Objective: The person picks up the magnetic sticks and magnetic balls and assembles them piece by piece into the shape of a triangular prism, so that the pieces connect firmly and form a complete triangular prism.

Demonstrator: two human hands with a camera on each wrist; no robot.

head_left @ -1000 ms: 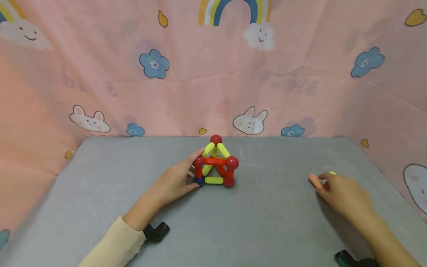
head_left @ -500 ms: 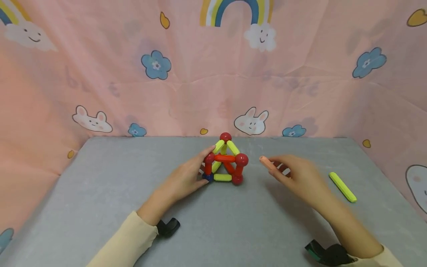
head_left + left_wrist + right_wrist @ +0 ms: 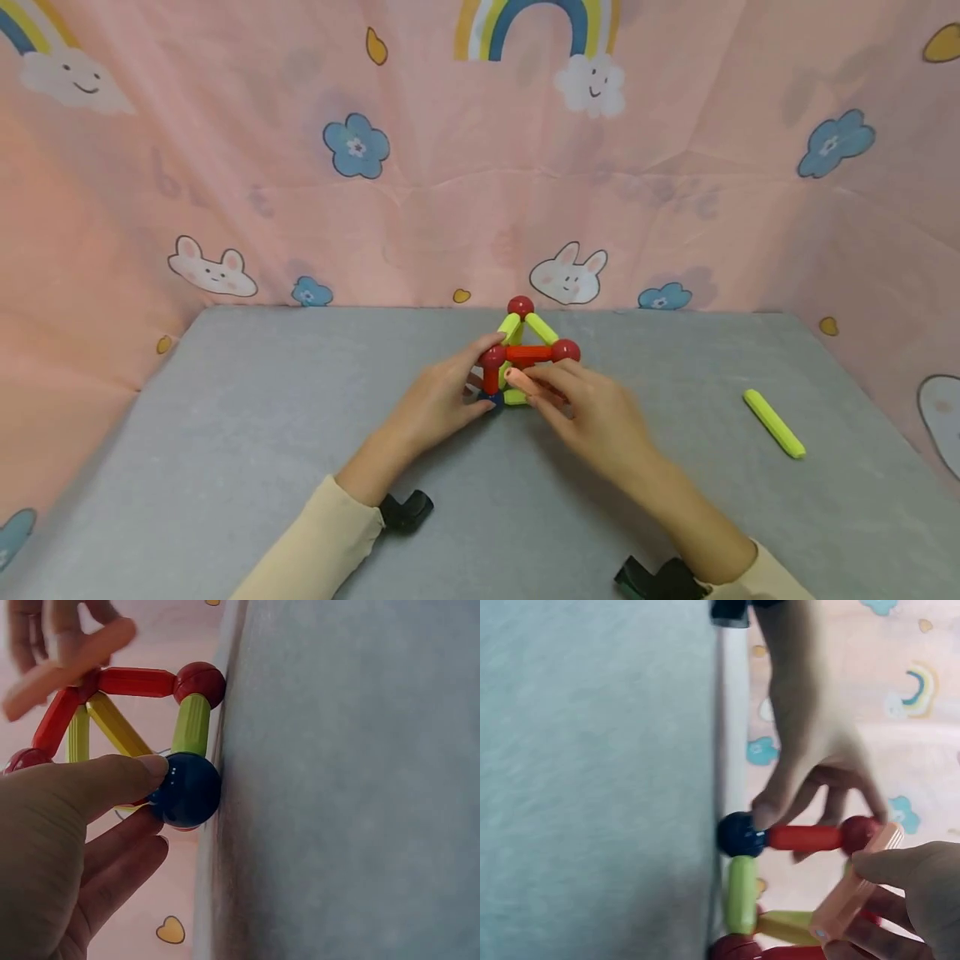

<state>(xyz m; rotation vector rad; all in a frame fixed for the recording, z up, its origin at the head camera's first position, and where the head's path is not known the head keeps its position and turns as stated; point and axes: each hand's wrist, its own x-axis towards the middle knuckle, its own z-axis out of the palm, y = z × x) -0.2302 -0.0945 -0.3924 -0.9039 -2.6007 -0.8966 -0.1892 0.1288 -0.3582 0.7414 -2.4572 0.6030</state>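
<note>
A frame of magnetic sticks and balls stands on the grey table, with a red ball (image 3: 521, 307) at its peak, a red stick (image 3: 528, 353) across its front and yellow-green sticks sloping down. My left hand (image 3: 435, 400) holds its left side. The thumb presses the dark blue ball (image 3: 187, 789) at the bottom corner, and a finger reaches the red ball (image 3: 492, 357) above. In my right hand (image 3: 607, 417), thumb and fingers pinch a peach-orange stick (image 3: 847, 896), held tilted before the frame. That hand hides the frame's lower right corner in the head view.
A loose yellow-green stick (image 3: 775, 423) lies on the right of the grey table (image 3: 300, 358). Behind the table hangs a pink printed cloth (image 3: 465, 208). Black camera mounts (image 3: 407, 511) sit at both wrists.
My right hand has brought the peach-orange stick leftward from the table's right side to the frame, uncovering the yellow-green stick. The left hand and frame appear farther right.
</note>
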